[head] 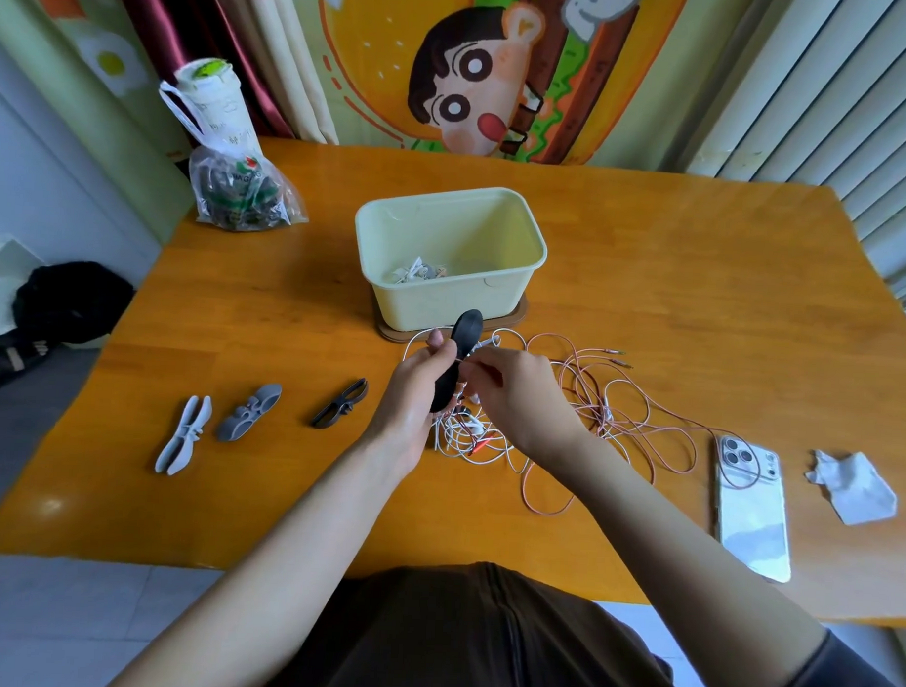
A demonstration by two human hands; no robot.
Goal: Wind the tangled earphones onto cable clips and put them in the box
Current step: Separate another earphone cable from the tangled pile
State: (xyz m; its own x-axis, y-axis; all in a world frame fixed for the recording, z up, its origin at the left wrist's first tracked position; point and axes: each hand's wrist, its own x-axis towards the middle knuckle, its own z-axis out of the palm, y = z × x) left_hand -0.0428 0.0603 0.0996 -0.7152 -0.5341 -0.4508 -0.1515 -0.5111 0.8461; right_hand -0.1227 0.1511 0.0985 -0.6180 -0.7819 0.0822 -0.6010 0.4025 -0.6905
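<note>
Left hand (418, 388), fingers (440, 354) clenched round black cable clip (458, 353) (tip toward box (442, 302)); right hand (511, 391) pinching white earphone cable (487, 341) at clip, above tangled earphones (468, 431) on counter (648, 273).

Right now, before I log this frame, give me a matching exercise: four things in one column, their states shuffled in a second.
Column one:
1 left hand
2 right hand
3 box
4 phone

Column two:
A pink cable lies across it
B grips the black clip
C white earphones inside
D pinches a white cable

Pairs: 1-B, 2-D, 3-C, 4-A.
</note>
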